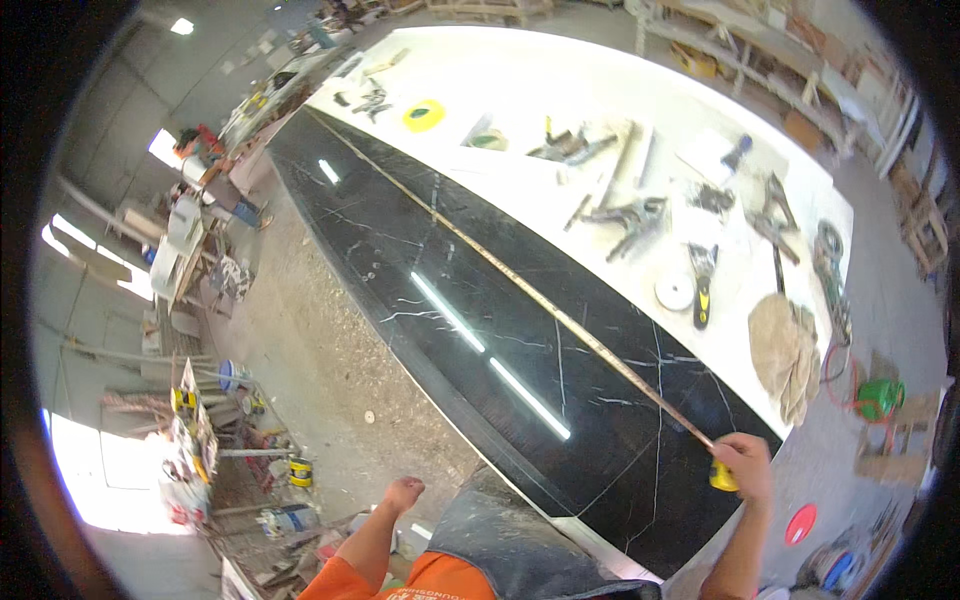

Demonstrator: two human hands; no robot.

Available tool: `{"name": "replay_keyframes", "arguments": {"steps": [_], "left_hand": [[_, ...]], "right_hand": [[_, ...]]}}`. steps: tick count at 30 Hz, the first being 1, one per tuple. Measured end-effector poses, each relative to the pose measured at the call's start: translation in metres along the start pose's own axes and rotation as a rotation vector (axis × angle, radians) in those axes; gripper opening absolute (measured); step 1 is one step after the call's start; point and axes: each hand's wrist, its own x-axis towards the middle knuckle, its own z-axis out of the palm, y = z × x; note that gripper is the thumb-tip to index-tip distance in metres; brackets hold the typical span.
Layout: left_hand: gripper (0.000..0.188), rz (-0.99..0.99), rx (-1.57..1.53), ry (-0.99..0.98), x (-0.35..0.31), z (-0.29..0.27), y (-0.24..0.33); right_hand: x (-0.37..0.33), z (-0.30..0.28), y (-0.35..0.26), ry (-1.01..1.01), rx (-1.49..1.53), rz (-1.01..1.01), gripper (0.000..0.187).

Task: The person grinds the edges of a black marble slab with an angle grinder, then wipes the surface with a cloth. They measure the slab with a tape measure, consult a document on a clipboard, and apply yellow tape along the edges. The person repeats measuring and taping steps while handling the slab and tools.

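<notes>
Left hand (405,493) hangs over the dusty grey floor (345,365), curled in a loose fist, nothing visible in it. Next over, a long glossy black stone slab with white veins (500,320) sits on a white worktop (580,90). A yellow-cased tape measure (724,478) stretches lengthwise across the slab, right hand (745,465) wrapped around its case at the near end.

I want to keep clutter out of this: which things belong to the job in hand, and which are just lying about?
In the job:
- tape, in the right hand, stretched along the slab
- slab

Seemingly just lying about:
- scraper, gloves, yellow disc
- red disc on the floor
</notes>
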Motion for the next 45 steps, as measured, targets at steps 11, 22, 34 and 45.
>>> {"name": "replay_keyframes", "arguments": {"steps": [11, 22, 34, 45], "left_hand": [[0.03, 0.453, 0.669, -0.292, 0.046, -0.002, -0.087], [0.035, -0.265, -0.501, 0.104, 0.169, -0.087, -0.156], [0.031, -0.321, -0.305, -0.22, 0.138, -0.06, -0.217], [0.027, -0.247, -0.474, -0.151, 0.176, -0.088, -0.214]], "right_hand": [[0.051, 0.216, -0.074, 0.014, 0.256, 0.008, 0.015], [0.079, 0.334, -0.129, 0.083, 0.092, -0.056, 0.014], [0.093, 0.395, -0.156, 0.101, 0.139, -0.055, 0.016], [0.083, 0.396, -0.149, 0.114, 0.218, -0.005, 0.034]]}}
